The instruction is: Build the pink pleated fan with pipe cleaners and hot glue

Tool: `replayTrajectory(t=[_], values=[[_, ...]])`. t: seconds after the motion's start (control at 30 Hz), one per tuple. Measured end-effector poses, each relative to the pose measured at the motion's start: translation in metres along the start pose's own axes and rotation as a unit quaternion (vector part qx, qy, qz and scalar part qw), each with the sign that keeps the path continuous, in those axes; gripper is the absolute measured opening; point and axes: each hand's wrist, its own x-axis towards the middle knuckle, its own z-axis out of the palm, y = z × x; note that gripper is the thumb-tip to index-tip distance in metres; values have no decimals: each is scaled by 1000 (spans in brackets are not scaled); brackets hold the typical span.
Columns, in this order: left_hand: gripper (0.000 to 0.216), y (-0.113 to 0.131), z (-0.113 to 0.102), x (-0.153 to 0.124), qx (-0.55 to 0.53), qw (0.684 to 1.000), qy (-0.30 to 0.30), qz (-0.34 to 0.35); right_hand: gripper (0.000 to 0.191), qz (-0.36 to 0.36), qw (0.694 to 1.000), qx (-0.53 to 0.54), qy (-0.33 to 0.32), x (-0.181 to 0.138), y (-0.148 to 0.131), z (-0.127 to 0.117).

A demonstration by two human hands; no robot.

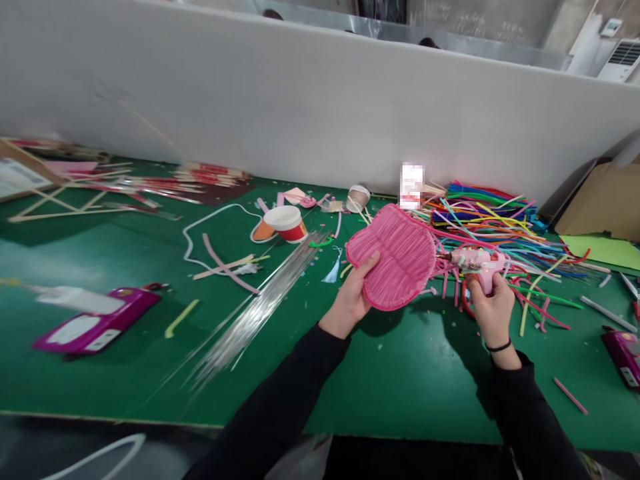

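My left hand point(353, 299) grips the lower left edge of a pink panel point(397, 260), its thumb lying on the front. The panel has rounded lobes, a ribbed surface and a darker pink rim, and it is held up above the table. In my right hand point(493, 305) is a pink hot glue gun point(475, 261), with fingers wrapped round its handle. Its metal nozzle points left, close to the panel's right edge; whether they touch I cannot tell. Behind the glue gun lies a heap of colourful pipe cleaners point(495, 223).
On the green table point(400, 387), a bundle of thin metal wires point(265, 303) lies left of my hands. A paper cup point(287, 223), a blue tassel point(332, 268) and a purple device point(100, 320) are further left. Cardboard point(595, 200) leans at the right; a grey partition point(300, 100) stands behind.
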Motion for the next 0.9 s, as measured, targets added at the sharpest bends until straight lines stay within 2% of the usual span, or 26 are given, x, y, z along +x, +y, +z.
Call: replayTrajectory(t=[0.13,0.67,0.9], values=[[33,-1,-1,0,3,1000,-10,1,35,-5,1000,-6,2,0,2,0],[25,-2,2,-4,22,1000,-14,15,38,-7,1000,-4,17,1,1,-1],[30,-2,3,-5,30,999,-19,17,37,-4,1000,-6,21,1,-1,0]])
